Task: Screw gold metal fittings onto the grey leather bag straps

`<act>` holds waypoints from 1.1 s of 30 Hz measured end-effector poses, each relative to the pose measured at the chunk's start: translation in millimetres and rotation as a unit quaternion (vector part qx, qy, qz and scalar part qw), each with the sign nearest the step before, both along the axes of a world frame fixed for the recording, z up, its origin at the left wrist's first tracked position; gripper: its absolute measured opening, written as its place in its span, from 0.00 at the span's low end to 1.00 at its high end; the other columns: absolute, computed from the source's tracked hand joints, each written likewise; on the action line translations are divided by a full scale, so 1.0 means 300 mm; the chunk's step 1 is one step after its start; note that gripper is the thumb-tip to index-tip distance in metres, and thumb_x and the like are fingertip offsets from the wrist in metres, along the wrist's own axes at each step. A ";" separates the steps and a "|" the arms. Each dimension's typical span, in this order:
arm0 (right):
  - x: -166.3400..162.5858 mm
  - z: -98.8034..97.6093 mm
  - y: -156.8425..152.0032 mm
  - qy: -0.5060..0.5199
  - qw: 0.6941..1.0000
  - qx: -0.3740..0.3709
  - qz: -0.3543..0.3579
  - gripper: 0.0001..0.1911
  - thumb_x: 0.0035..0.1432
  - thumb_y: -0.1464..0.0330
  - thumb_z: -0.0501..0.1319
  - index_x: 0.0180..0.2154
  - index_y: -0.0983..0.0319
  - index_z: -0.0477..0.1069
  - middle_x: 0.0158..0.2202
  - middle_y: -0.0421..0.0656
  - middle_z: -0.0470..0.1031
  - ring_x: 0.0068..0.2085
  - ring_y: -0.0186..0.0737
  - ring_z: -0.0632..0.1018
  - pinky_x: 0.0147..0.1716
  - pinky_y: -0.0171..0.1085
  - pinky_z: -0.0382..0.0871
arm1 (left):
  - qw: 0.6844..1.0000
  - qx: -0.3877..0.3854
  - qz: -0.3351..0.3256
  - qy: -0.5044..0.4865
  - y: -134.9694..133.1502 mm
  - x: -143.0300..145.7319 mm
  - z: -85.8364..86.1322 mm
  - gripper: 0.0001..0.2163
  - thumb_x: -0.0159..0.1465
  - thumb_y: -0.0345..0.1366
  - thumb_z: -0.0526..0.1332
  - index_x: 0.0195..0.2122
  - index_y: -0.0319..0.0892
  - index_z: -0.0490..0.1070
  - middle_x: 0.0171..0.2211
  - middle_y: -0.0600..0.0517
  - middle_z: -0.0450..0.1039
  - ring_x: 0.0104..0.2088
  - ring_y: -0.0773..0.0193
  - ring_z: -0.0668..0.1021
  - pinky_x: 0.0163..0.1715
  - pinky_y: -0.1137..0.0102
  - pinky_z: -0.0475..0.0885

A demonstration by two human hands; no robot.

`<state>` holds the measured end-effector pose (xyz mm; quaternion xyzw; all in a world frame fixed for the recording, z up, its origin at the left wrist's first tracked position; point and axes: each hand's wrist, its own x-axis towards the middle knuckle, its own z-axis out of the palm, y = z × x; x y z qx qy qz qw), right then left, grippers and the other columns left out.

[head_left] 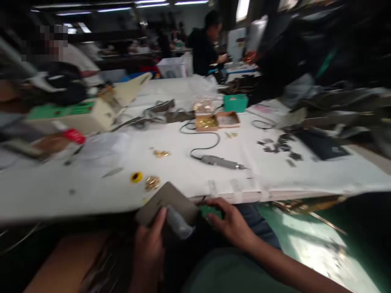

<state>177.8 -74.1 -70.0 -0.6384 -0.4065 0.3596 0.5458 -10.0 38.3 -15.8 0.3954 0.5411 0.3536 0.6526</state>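
My left hand grips a flat grey-brown piece of material at the near edge of the white table, thumb on top. A small clear plastic-looking piece lies against it. My right hand rests beside the grey piece with fingers curled over something green at the table edge. The frame is smeared by motion.
A grey corded hand tool lies mid-table. Small brass parts, a yellow ring, cardboard trays of gold parts, a teal box and dark scraps are spread around. Other people work at far tables.
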 end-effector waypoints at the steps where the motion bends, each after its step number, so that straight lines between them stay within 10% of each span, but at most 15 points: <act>1: 0.006 0.002 0.007 -0.008 1.000 -0.001 0.005 0.18 0.62 0.59 0.66 0.52 0.56 0.78 0.52 0.47 0.80 0.55 0.51 0.78 0.59 0.51 0.69 | 0.999 0.020 0.044 0.021 -0.008 -0.036 -0.027 0.21 0.61 0.47 0.73 0.51 0.39 0.78 0.48 0.46 0.82 0.51 0.50 0.81 0.52 0.61 0.77; 18: -0.067 0.001 0.184 -0.036 0.994 -0.011 0.104 0.18 0.62 0.58 0.67 0.51 0.58 0.78 0.47 0.46 0.77 0.41 0.44 0.78 0.44 0.45 0.74 | 0.995 0.088 0.013 0.054 -0.036 -0.045 -0.110 0.14 0.56 0.44 0.73 0.36 0.39 0.82 0.34 0.49 0.83 0.35 0.57 0.81 0.39 0.67 0.74; 33: -0.140 -0.012 0.282 -0.111 0.988 0.029 0.105 0.10 0.63 0.61 0.67 0.44 0.56 0.80 0.44 0.45 0.78 0.44 0.46 0.79 0.44 0.44 0.75 | 0.995 0.022 0.073 -0.066 -0.020 -0.100 -0.190 0.20 0.56 0.46 0.76 0.45 0.39 0.83 0.44 0.46 0.85 0.43 0.53 0.83 0.49 0.63 0.76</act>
